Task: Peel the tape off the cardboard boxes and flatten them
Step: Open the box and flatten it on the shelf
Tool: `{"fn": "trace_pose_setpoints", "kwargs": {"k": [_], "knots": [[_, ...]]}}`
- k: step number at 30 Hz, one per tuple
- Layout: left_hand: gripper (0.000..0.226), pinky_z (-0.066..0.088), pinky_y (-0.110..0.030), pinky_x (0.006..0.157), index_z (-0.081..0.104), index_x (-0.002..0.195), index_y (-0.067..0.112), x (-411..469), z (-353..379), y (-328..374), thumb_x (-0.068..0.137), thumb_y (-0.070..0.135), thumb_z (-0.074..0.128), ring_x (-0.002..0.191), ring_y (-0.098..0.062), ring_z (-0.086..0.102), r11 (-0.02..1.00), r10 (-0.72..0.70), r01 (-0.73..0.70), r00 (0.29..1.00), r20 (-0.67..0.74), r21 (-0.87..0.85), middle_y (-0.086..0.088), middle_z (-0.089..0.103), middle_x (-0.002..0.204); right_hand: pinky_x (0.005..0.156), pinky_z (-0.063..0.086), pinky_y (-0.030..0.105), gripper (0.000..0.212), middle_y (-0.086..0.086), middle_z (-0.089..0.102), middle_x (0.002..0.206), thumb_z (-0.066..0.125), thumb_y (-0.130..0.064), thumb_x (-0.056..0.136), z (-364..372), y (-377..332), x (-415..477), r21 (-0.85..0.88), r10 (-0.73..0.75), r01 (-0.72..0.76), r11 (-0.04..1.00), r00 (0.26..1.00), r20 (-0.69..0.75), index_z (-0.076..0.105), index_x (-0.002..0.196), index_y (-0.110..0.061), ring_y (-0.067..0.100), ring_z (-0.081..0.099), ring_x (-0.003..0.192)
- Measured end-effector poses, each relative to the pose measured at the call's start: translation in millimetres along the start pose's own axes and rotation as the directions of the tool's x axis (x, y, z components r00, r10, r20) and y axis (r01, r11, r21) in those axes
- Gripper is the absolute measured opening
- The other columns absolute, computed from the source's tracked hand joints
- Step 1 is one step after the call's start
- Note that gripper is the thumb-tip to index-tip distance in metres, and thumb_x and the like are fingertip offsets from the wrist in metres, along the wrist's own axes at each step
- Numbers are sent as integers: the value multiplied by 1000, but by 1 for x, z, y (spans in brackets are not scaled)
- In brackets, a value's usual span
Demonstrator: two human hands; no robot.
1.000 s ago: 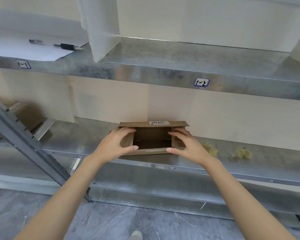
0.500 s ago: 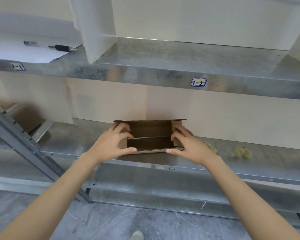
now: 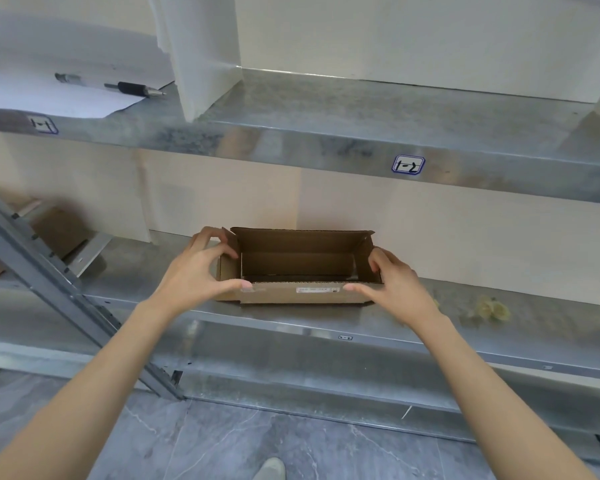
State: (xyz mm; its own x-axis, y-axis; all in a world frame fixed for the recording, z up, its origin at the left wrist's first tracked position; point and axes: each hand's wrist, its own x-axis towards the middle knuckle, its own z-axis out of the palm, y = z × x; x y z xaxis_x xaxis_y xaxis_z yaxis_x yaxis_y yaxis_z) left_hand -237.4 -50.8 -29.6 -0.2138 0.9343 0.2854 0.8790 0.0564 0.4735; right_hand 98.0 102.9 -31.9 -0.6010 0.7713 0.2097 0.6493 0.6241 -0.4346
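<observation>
- A cardboard box (image 3: 298,268) sat open on the metal shelf (image 3: 499,327), between the 2 hands.
- The left hand (image 3: 196,275) gripped its left end, fingers curled over the flap and thumb on the near wall.
- The right hand (image 3: 395,289) gripped the right end likewise.
- A white label (image 3: 317,289) lay between the thumbs.

Box (image 3: 284,296) label (image 3: 317,289) print too small; shoe (image 3: 270,469) cut by bottom edge.

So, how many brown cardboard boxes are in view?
2: an open brown cardboard box at centre, gripped at both ends; a blurred brown box at far left. More may be hidden.
</observation>
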Motion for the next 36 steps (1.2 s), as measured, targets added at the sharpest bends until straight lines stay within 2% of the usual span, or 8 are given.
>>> {"fn": "trace_pose_setpoints", "kwargs": {"k": [5, 10, 14, 19, 21, 26, 31, 36], "knots": [[62, 51, -36, 90, 57, 107, 35, -3, 8, -10, 58, 59, 87, 138, -7, 30, 999, 40, -40, 999, 10, 8, 28, 19, 147, 55, 34, 34, 64, -5, 39, 69, 56, -74, 72, 2, 4, -4, 16, 11, -10, 1000, 999, -37, 37, 82, -14, 21, 35, 59], [52, 54, -42, 91, 54, 104, 29, -3, 20, -12, 67, 34, 90, 142, -13, 28, 1000, 3, -3, 999, -38, -10, 16, 15, 156, 58, 40, 35, 59, -7, 46, 81, 81, -54, 67, 8, 11, -6, 9, -22, 22, 1000, 1000, 20, 40, 88, -17, 23, 44, 66], [51, 57, -43, 80, 53, 100, 26, -3, 16, -7, 66, 38, 89, 138, -17, 34, 1000, -9, 10, 993, -117, 8, 12, 17, 156, 56, 35, 32, 48, -12, 41, 72, 83, -31, 73, 9, 16, -8, 65, -53, 54, 996, 998, -21, 39, 85, -17, 21, 37, 62], [58, 50, -46, 95, 54, 103, 22, -3, 1, 6, 63, 45, 89, 138, -29, 33, 993, -112, 120, 963, -246, 19, -1, 22, 152, 57, 36, 26, 38, -3, 47, 73, 76, -20, 82, 0, 9, -9, 179, -62, 67, 982, 997, -35, 39, 88, -22, 16, 33, 57], [60, 48, -48, 99, 54, 105, 20, -4, -2, 7, 63, 48, 87, 138, -31, 34, 992, -111, 123, 958, -264, 31, -1, 22, 153, 59, 40, 29, 38, -4, 50, 74, 75, -18, 83, -7, 4, -10, 229, -43, 52, 972, 998, -45, 38, 90, -27, 19, 38, 58], [68, 42, -52, 104, 52, 103, 17, -1, -7, 8, 61, 65, 79, 135, -34, 33, 986, -145, 162, 945, -292, 36, -5, 31, 149, 75, 54, 50, 44, 1, 62, 90, 75, -17, 83, -14, -5, -11, 447, 82, -17, 894, 989, -126, 46, 105, -40, 33, 63, 76], [69, 46, -50, 96, 50, 105, 15, 5, -12, 10, 63, 59, 83, 127, -33, 36, 977, -203, 214, 937, -286, 10, -6, 42, 134, 81, 53, 53, 68, 15, 63, 89, 74, -20, 84, -7, -10, -5, 493, 161, -53, 869, 971, -179, 36, 131, -51, 40, 62, 81], [73, 45, -47, 94, 51, 119, 15, 9, -5, 3, 67, 53, 84, 125, -34, 36, 967, -248, 253, 933, -261, -15, -8, 43, 132, 75, 53, 49, 55, 23, 61, 85, 71, -16, 85, 16, -14, 6, 460, 236, -117, 880, 949, -210, 42, 125, -40, 36, 61, 75]]}}
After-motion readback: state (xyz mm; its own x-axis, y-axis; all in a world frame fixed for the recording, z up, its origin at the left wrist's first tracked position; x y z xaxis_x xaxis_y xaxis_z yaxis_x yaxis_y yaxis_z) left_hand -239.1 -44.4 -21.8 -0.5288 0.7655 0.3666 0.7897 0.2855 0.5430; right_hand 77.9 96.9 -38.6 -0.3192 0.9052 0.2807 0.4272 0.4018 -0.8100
